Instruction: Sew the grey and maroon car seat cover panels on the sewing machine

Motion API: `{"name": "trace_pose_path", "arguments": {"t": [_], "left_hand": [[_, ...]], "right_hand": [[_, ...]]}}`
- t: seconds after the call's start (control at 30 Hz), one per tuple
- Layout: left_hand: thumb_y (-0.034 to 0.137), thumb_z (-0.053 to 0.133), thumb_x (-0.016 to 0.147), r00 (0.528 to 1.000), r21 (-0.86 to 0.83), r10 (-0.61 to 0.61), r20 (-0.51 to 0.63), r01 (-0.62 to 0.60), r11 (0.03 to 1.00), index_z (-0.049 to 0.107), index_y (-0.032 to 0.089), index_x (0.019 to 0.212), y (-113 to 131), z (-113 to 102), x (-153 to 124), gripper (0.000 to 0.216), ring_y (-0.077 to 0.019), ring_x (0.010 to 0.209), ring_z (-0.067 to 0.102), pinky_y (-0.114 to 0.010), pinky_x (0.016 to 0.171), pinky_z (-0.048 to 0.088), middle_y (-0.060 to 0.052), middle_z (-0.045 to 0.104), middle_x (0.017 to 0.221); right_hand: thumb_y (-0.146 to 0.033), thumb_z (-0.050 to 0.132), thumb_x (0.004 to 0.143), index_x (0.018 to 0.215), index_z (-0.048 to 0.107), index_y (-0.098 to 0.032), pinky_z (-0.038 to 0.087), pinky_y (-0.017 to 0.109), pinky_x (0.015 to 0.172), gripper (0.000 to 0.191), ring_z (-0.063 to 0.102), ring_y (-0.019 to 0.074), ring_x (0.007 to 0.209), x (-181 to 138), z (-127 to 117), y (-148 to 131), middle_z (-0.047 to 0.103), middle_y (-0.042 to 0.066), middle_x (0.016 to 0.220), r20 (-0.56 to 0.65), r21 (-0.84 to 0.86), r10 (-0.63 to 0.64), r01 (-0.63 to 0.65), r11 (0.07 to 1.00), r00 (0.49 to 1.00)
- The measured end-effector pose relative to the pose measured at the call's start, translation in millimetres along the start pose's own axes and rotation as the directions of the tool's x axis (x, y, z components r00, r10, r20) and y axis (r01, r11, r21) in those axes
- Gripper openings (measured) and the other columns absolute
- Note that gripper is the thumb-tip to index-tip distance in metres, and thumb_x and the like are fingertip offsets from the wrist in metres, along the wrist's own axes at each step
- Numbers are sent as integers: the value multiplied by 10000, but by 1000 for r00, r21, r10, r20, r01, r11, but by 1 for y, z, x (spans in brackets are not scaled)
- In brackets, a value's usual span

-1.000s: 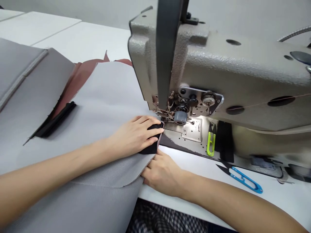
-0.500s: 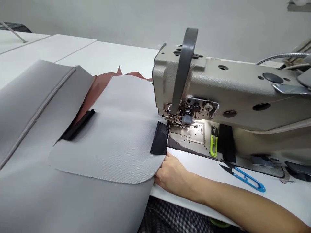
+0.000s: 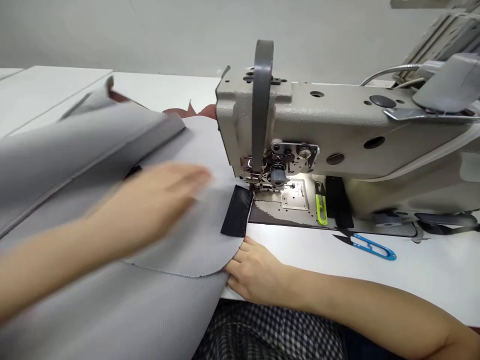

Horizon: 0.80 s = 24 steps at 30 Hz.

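A grey fabric panel [image 3: 187, 235] lies on the sewing table with a black strip [image 3: 237, 218] along its right edge, just in front of the presser foot [image 3: 258, 184] of the sewing machine [image 3: 337, 130]. My right hand [image 3: 255, 272] grips the panel's rounded lower corner at the table's front edge, fingers curled under the cloth. My left hand [image 3: 157, 200] is smeared by motion above the panel, left of the black strip, fingers stretched out and holding nothing.
More grey material [image 3: 75, 145] is folded at the left over a reddish-brown piece [image 3: 187, 110]. Green thread snips [image 3: 321, 209] lie on the machine bed and blue snips [image 3: 369, 246] on the white table [image 3: 412, 275]. A checked garment covers my lap.
My left hand left the black strip and the view, then swept back in over the panel. The folded grey material at the left has shifted. My right hand stayed on the corner.
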<state>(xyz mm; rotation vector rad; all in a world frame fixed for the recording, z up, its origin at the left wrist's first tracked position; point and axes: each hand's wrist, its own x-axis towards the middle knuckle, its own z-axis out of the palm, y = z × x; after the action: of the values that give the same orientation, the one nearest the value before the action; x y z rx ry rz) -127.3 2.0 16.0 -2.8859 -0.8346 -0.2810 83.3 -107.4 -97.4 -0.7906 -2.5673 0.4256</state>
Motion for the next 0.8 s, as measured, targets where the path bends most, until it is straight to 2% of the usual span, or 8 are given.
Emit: {"name": "trace_pose_path", "arguments": {"t": [0.03, 0.1, 0.23, 0.37, 0.47, 0.57, 0.67, 0.8], "left_hand": [[316, 345, 1023, 995, -13, 95, 33, -94, 995, 581, 189, 1313, 11, 8, 13, 395, -257, 1235, 553, -455, 1087, 399, -84, 610, 1337], [314, 358, 1026, 984, -24, 150, 92, -149, 989, 620, 168, 1248, 31, 32, 34, 374, -240, 1197, 572, -438, 1086, 399, -66, 630, 1308], [287, 460, 996, 997, -24, 22, 71, -20, 1000, 626, 160, 1234, 45, 74, 43, 316, -235, 1188, 563, -394, 1024, 439, -63, 633, 1291], [282, 480, 986, 999, -33, -36, 24, 37, 999, 605, 162, 1272, 40, 85, 31, 334, -247, 1214, 537, -400, 996, 451, -81, 600, 1333], [294, 494, 979, 999, -65, -37, 17, 38, 997, 618, 175, 1248, 40, 83, 30, 319, -248, 1191, 549, -405, 986, 457, -77, 621, 1297], [302, 526, 961, 999, -94, -36, 32, 39, 995, 642, 194, 1193, 41, 81, 33, 281, -258, 1183, 555, -422, 992, 458, -66, 625, 1290], [293, 531, 955, 998, -96, -41, 38, 44, 994, 660, 198, 1145, 42, 80, 34, 249, -264, 1173, 563, -436, 994, 457, -67, 631, 1275], [300, 523, 961, 997, -113, -61, 51, 67, 991, 660, 218, 1156, 41, 79, 34, 251, -262, 1187, 559, -440, 997, 461, -53, 638, 1264]], "right_hand": [[-245, 551, 910, 830, 615, -153, 429, 378, 979, 138, 561, 213, 870, 0, -1, 1, 670, 86, 851, 2, -4, -4, 4, 1000, 1000], [-254, 551, 919, 851, 626, -147, 429, 372, 979, 147, 566, 212, 877, 0, -2, 3, 678, 82, 853, -2, -13, -15, 15, 1000, 1000], [-260, 546, 927, 875, 639, -135, 456, 362, 928, 164, 576, 212, 895, 2, -8, 4, 689, 76, 876, 32, -2, -31, 31, 1000, 999], [-211, 517, 936, 891, 646, -138, 489, 327, 899, 155, 604, 192, 899, -5, -29, 9, 702, 63, 886, 8, 85, -72, 71, 994, 997], [-146, 489, 940, 900, 636, -167, 511, 275, 871, 153, 635, 151, 901, -20, -54, 30, 706, 49, 917, -247, 112, 134, -109, 988, 960], [-171, 508, 939, 935, 629, -188, 502, 378, 901, 122, 613, 220, 988, -32, -72, 65, 680, 82, 971, -464, -94, 371, -461, 882, 804], [-219, 495, 947, 895, 608, -189, 494, 402, 824, 128, 581, 267, 967, -32, -75, 96, 642, 104, 936, -472, -265, 418, -576, 773, 777], [-201, 465, 966, 769, 548, -210, 463, 316, 710, 214, 562, 216, 810, -28, -71, 107, 601, 52, 792, -497, -229, 412, -573, 787, 764]]}}
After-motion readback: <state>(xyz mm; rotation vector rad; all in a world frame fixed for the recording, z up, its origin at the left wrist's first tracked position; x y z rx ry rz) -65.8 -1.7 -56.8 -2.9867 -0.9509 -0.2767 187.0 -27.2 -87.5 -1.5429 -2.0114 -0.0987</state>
